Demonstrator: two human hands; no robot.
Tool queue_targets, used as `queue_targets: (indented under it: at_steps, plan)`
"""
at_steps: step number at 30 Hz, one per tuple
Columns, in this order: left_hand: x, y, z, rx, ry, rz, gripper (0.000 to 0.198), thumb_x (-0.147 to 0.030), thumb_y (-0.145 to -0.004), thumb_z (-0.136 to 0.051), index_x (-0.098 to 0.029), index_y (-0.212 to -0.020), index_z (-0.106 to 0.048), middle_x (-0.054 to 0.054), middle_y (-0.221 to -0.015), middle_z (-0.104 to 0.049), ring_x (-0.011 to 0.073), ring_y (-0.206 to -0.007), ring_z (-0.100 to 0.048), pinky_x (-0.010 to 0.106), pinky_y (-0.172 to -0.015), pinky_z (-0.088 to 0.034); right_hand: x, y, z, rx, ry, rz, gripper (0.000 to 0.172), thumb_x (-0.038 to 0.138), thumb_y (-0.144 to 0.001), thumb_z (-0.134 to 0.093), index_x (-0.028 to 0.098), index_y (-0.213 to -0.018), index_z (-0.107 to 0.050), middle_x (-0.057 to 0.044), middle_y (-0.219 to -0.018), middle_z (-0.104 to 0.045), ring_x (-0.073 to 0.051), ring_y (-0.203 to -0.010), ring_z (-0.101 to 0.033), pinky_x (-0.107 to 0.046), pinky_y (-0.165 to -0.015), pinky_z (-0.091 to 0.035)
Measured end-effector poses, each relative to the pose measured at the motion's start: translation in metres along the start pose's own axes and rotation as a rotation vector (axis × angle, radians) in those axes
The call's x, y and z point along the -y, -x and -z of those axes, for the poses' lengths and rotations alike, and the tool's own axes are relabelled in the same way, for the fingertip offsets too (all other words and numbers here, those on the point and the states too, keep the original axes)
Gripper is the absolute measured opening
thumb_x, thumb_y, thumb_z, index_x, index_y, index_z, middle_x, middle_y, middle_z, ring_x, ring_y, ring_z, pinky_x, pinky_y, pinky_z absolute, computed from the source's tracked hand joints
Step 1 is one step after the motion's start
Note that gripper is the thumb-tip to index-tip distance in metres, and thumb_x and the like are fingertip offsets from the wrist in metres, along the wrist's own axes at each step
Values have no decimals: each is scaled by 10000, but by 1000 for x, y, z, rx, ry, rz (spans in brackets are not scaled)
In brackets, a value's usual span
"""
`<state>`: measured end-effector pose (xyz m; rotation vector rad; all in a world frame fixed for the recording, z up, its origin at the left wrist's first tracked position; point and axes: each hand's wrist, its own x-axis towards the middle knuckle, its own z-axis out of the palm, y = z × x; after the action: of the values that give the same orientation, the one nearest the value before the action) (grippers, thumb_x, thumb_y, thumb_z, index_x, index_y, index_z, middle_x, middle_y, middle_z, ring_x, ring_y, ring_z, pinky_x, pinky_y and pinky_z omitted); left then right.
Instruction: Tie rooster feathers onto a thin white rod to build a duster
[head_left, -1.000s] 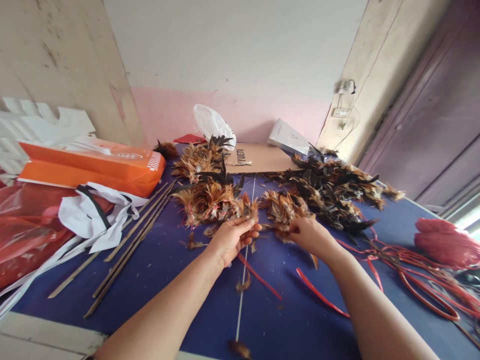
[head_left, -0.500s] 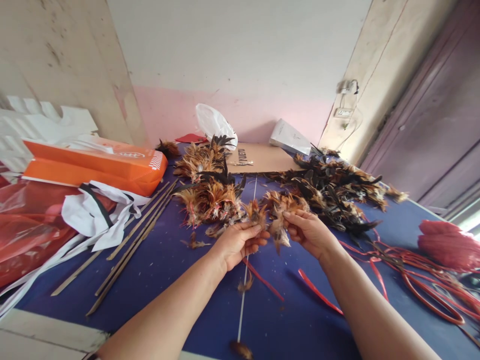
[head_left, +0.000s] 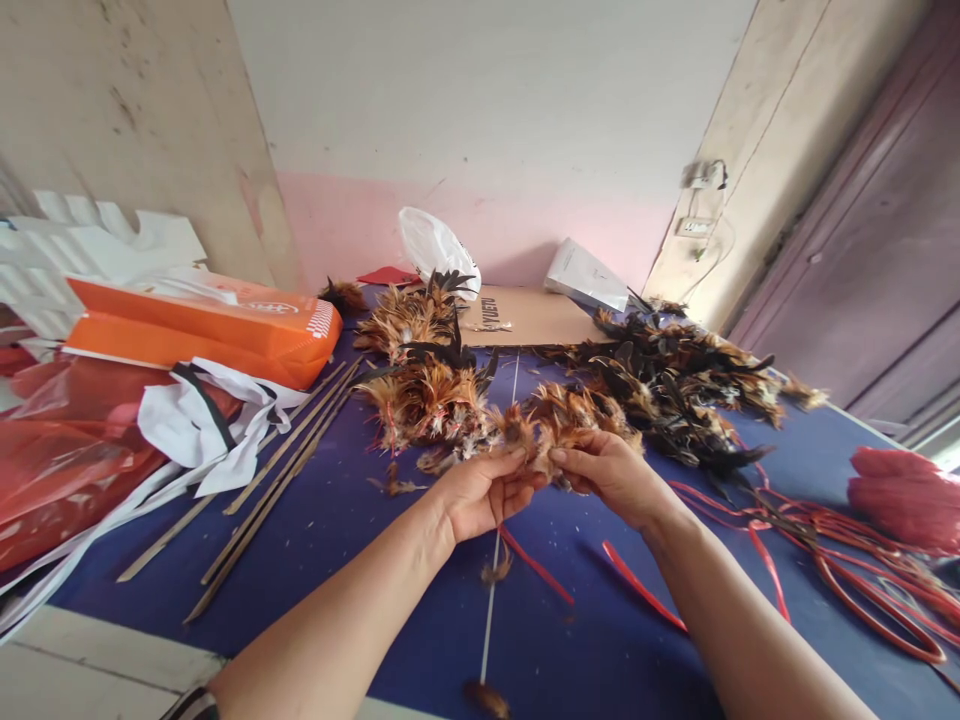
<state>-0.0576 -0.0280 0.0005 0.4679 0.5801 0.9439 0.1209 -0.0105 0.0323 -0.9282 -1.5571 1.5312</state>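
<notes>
Near the middle of the blue table (head_left: 420,610), my left hand (head_left: 487,490) pinches a small tuft of brown feathers (head_left: 516,430). My right hand (head_left: 607,475) is closed on another pale brown feather tuft (head_left: 549,450), close beside the first. Just behind my right hand lies a small pile of brown feathers (head_left: 577,405). Tied feather bunches (head_left: 427,400), brown with some black, stand behind my left hand. A larger heap of dark feathers (head_left: 667,370) spreads to the right. The feather ends inside my fingers are hidden.
Wooden sticks (head_left: 281,490), white cloth strips (head_left: 187,420) and an orange bag (head_left: 202,340) lie at left. Red plastic strips (head_left: 825,550) tangle at right near a pink bundle (head_left: 904,500). Flat cardboard (head_left: 540,315) lies at the back. A loose red strip (head_left: 641,590) is near my right forearm.
My right hand has moved left with its feather tuft, close to the tuft in my left hand. My left hand stays almost in place. The whole view has shifted slightly.
</notes>
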Motion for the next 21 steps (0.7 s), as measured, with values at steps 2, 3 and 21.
queue_targets:
  at_steps: [2, 3, 21]
  plan:
    - [0, 0, -2, -11, -80, -73, 189, -144, -723, -621, -102, -907, -633, 85, -755, -693, 167, -712, -658, 200, -566, -513, -1, -1, 1, -6, 12, -26, 251, 351, -633, -690, 129, -672, -581, 49, -475, -467, -36, -413, -355, -195, -413, -236]
    - [1, 0, -3, -19, -128, -111, 193, -146, -710, -636, -106, -899, -640, 85, -775, -693, 162, -714, -657, 195, -569, -510, -1, -1, 1, -15, 16, -39, 245, 344, -635, -689, 130, -672, -577, 49, -472, -469, -37, -410, -361, -193, -409, -243]
    - [2, 2, -8, -135, -341, -228, 205, -241, -692, -656, -122, -859, -664, 115, -886, -687, 163, -748, -653, 179, -562, -491, -2, -4, -4, -161, -162, -52, 241, 313, -565, -730, 134, -598, -573, 34, -453, -499, -51, -401, -414, -195, -403, -297]
